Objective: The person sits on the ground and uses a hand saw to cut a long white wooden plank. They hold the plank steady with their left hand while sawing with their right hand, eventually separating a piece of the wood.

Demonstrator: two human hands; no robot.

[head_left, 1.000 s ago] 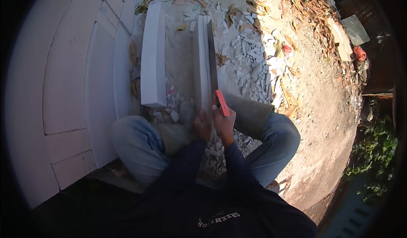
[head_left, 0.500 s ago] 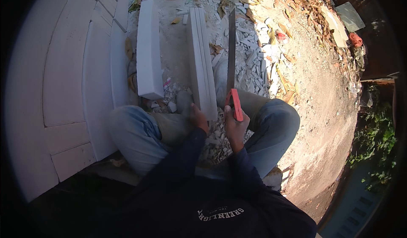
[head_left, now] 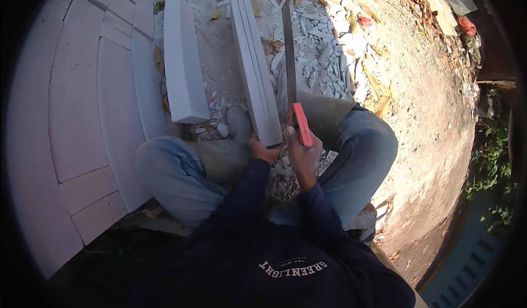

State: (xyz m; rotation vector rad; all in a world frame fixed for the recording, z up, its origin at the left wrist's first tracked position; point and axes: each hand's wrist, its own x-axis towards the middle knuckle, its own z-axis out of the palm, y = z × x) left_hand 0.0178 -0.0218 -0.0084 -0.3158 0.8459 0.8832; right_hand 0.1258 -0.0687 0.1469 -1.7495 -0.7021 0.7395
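My left hand [head_left: 264,151] is closed on the near end of a long white block [head_left: 253,72], with the thumb on its left side and fingers partly hidden beneath. Narrow lengthwise grooves run along the block's upper face. In my right hand [head_left: 303,153] is a handsaw [head_left: 290,55], gripped by its red handle. Its dark blade points away from me, upright in the picture and just right of the grooved block, apart from it. To the left lies a second, plain white block [head_left: 184,66] on the ground.
White blocks [head_left: 77,88] are stacked like a wall along the left. Broken white offcuts [head_left: 324,50] litter the ground beyond my bent legs [head_left: 365,143]. Dry leaves [head_left: 379,99] lie to the right, green plants [head_left: 491,165] at the far right.
My left hand has shifted to the grooved block's near end, its fingers now partly under it. The saw stays in my right hand beside the block. The whole view has shifted slightly.
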